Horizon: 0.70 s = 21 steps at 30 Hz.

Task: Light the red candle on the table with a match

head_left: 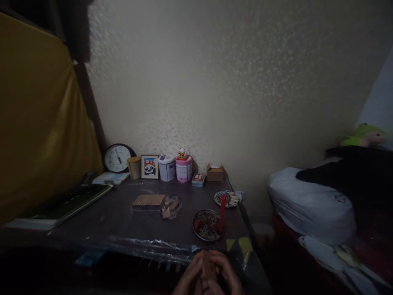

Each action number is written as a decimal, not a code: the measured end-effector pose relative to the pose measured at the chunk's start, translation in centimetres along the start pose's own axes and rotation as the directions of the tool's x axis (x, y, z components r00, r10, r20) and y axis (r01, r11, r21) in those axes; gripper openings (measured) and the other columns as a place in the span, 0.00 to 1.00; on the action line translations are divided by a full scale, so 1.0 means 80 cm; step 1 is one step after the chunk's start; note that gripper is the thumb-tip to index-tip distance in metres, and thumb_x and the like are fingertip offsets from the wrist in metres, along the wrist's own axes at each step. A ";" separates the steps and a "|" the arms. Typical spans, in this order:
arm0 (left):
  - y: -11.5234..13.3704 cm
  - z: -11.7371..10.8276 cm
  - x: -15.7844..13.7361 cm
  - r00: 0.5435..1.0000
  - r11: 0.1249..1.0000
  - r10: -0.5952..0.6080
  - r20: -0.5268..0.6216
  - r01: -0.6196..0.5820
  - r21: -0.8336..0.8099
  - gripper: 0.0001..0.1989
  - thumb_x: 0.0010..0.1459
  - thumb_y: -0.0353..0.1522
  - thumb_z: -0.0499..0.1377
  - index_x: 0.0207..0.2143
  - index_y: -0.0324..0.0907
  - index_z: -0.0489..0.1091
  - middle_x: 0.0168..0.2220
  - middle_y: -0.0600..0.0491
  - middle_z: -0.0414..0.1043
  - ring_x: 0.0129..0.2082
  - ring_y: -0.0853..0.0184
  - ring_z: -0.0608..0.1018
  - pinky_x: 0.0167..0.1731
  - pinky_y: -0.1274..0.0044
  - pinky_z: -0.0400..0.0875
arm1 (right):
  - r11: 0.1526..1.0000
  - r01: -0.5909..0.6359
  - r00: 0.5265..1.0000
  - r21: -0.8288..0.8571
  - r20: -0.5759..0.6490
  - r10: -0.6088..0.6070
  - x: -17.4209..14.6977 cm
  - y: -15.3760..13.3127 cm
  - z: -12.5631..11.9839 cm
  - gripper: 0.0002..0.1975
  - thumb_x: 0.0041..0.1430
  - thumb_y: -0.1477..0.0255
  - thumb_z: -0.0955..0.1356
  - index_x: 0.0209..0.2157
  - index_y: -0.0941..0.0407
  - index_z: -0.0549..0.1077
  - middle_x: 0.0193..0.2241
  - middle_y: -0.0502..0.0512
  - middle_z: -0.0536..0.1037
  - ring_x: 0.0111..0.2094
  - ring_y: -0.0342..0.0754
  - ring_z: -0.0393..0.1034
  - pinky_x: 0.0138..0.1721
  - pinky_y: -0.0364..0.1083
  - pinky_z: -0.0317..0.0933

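Observation:
Both my hands sit at the bottom edge of the view, below the table's front edge. My left hand [190,275] and my right hand [226,272] close together around a small brown wooden piece [209,265] held upright between them. Just beyond them on the dark table [116,217] stands a round metal dish [205,225] with small dark and red bits, a red stick [222,213] leaning in it. A second dish [221,197] behind it holds pale sticks [233,199]. The light is dim.
A flat stack of wooden sticks [148,202] and a clear bag [171,206] lie mid-table. Along the wall stand a clock [117,158], a panda picture [150,166], tins [167,168], a pink tin [184,168] and a small box [215,172]. Books [61,207] at left, bedding [310,203] at right.

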<state>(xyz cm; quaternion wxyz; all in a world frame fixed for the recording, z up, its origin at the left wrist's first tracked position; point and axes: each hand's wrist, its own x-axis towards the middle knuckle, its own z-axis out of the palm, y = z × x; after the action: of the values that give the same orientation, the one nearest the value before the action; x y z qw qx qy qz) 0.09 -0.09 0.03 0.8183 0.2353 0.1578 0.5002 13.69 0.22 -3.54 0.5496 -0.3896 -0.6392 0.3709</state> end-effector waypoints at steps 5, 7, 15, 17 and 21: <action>0.001 0.006 -0.006 1.000 0.999 -0.024 -0.005 0.024 -0.027 0.08 0.61 0.33 0.53 0.38 0.44 0.71 0.32 0.52 0.78 0.34 0.68 0.78 0.34 0.79 0.66 | 0.999 0.015 0.996 -0.043 0.086 -0.011 0.001 -0.015 -0.009 0.17 0.54 0.67 0.68 0.47 0.51 0.70 0.52 0.58 0.70 0.54 0.56 0.64 0.53 0.50 0.61; 0.002 0.007 -0.008 1.000 1.000 -0.012 -0.012 0.012 0.012 0.08 0.61 0.33 0.52 0.39 0.44 0.70 0.32 0.52 0.78 0.34 0.68 0.78 0.33 0.79 0.66 | 0.998 0.023 0.993 -0.055 0.119 -0.017 0.002 -0.022 -0.010 0.17 0.54 0.68 0.67 0.47 0.50 0.69 0.52 0.58 0.70 0.54 0.55 0.64 0.53 0.50 0.61; 0.000 0.004 -0.009 0.997 0.997 0.062 0.039 -0.063 0.042 0.10 0.62 0.33 0.50 0.41 0.41 0.69 0.37 0.48 0.77 0.38 0.68 0.78 0.37 0.77 0.66 | 0.998 -0.019 0.990 -0.060 0.139 0.027 0.002 -0.033 -0.012 0.16 0.56 0.66 0.67 0.47 0.49 0.69 0.53 0.56 0.69 0.55 0.55 0.63 0.54 0.50 0.60; -0.001 0.004 -0.008 0.997 0.996 0.068 0.035 -0.070 0.046 0.10 0.62 0.32 0.50 0.42 0.40 0.68 0.38 0.47 0.77 0.39 0.67 0.78 0.38 0.77 0.66 | 0.998 -0.041 0.989 -0.040 0.143 0.046 0.003 -0.033 -0.012 0.16 0.56 0.65 0.67 0.48 0.50 0.69 0.54 0.57 0.69 0.56 0.55 0.62 0.55 0.51 0.59; -0.002 0.004 -0.006 0.997 0.997 0.070 0.026 -0.070 0.014 0.09 0.61 0.32 0.52 0.42 0.41 0.68 0.36 0.49 0.77 0.36 0.68 0.78 0.35 0.79 0.67 | 0.997 -0.075 0.987 -0.003 0.140 0.075 0.004 -0.038 -0.011 0.17 0.57 0.63 0.65 0.48 0.50 0.68 0.56 0.57 0.67 0.58 0.55 0.60 0.56 0.51 0.58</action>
<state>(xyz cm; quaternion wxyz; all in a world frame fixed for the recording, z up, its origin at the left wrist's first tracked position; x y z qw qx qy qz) 0.16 -0.66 0.21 0.8004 0.2532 0.1426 0.5243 14.27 -0.76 -0.57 0.4895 -0.3857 -0.6606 0.4185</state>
